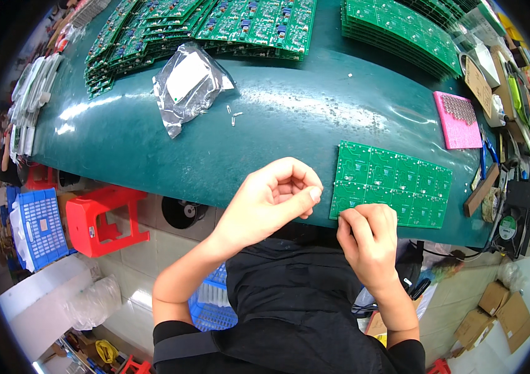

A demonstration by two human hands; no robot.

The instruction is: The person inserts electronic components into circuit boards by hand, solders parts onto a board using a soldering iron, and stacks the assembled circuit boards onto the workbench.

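A green circuit board panel (pixel 391 185), divided into several small units, lies near the table's front edge on the right. My right hand (pixel 369 240) is at its near left corner, fingers bent and pressed together; anything between them is too small or hidden to tell. To the left of the panel, my left hand (pixel 277 194) hovers over the table edge with fingers curled and thumb against the index finger. Whatever it may pinch does not show. Farther off lie a clear plastic bag (pixel 190 87) with a white label and a few tiny pale parts (pixel 233 116).
Stacks of populated circuit boards (pixel 252 28) and bare-looking green boards (pixel 402 34) stand at the back of the green table (pixel 121 146). On the right are a pink foam block (pixel 458 121), blue-handled pliers (pixel 487 153) and a small black fan (pixel 514 218). A red stool (pixel 100 218) stands below left.
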